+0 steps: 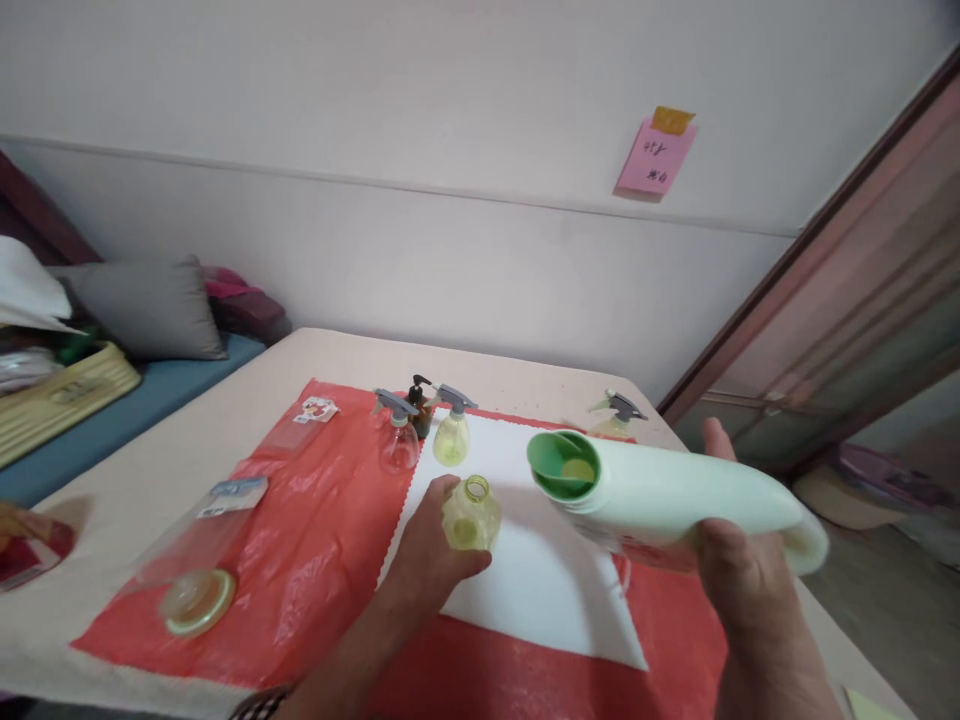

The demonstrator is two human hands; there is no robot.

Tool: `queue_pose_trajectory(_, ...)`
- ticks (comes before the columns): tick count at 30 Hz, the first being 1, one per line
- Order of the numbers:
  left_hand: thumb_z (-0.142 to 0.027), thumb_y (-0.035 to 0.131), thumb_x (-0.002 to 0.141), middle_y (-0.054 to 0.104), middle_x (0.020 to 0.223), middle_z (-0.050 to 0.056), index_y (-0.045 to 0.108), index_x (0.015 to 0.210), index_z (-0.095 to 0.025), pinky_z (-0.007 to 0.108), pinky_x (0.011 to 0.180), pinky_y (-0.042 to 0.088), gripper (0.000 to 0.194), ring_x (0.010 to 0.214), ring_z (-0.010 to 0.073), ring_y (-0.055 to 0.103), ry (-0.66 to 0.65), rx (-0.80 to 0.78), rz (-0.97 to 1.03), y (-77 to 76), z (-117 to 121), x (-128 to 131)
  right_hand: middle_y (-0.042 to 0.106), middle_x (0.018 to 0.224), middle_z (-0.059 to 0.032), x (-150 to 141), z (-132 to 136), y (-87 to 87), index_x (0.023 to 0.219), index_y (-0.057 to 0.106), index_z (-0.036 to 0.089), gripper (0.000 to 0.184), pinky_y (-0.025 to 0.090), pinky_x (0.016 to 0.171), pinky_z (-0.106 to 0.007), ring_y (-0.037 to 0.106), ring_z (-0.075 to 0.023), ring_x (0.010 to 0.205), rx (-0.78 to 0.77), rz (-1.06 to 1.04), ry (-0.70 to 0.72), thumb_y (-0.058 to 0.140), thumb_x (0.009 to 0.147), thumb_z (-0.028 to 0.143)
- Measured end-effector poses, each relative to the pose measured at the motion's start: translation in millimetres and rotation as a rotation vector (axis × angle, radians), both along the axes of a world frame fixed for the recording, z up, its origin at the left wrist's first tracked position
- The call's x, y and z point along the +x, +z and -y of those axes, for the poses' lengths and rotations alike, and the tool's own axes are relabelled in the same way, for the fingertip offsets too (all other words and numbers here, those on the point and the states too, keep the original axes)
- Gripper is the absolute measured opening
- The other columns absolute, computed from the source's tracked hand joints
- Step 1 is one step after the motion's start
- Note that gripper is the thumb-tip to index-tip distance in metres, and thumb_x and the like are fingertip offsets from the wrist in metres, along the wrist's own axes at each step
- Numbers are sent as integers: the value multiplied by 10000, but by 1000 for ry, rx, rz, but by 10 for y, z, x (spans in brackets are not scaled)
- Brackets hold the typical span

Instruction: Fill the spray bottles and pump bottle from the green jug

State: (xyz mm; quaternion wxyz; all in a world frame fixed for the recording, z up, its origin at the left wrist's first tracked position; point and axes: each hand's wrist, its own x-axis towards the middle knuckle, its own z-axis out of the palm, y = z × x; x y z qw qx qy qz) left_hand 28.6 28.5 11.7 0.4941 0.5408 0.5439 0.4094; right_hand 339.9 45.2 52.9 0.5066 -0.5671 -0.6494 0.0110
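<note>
My left hand is closed around a small yellowish clear bottle whose neck is uncapped. In my right hand lies a large pale green jug-like bottle, tipped onto its side. Its open green spout points left, just above and to the right of the small bottle's neck, apart from it. No stream shows between the two. Beyond the left hand stand a yellow spray bottle, a clear spray bottle and a brown pump bottle.
A white sheet lies on red plastic over the table. Another spray bottle is partly hidden behind the jug. To the left are a round lid and clear packets. A pink note hangs on the wall.
</note>
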Motion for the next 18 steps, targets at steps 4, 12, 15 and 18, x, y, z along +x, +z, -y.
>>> queue_pose_trajectory(4, -181, 750, 617, 524, 1407, 90, 399, 1378, -239, 426, 1076, 385, 840, 1286, 299, 493, 13, 0, -63, -24, 5, -3, 479, 1496, -208, 73, 17, -11, 1579, 260, 153, 965, 319, 1116, -655, 457, -459, 1353, -44, 255, -43, 320, 868, 804)
queue_pose_trajectory(12, -156, 717, 603, 506, 1416, 107, 406, 1391, -237, 472, 1094, 368, 851, 1290, 321, 473, 12, 34, -148, -43, -24, -87, 479, 1504, -215, 21, 17, -15, 1610, 119, 175, 866, 517, 885, -557, 638, -424, 1116, 14, 674, -107, 279, 944, 705)
queue_pose_trajectory(15, -160, 718, 599, 513, 1402, 106, 413, 1395, -244, 480, 1064, 392, 857, 1265, 325, 485, -2, 27, -154, -82, -36, -128, 482, 1502, -212, -26, 45, 17, 1614, 75, 196, 866, 521, 854, -546, 662, -397, 1039, 34, 701, -101, 264, 945, 714)
queue_pose_trajectory(18, -147, 716, 588, 518, 1393, 105, 432, 1381, -239, 472, 1055, 400, 848, 1256, 322, 487, -22, 21, -176, -67, -47, -158, 473, 1509, -205, -59, 55, 16, 1614, 87, 200, 897, 499, 902, -568, 619, -420, 1140, 34, 705, -102, 258, 926, 751)
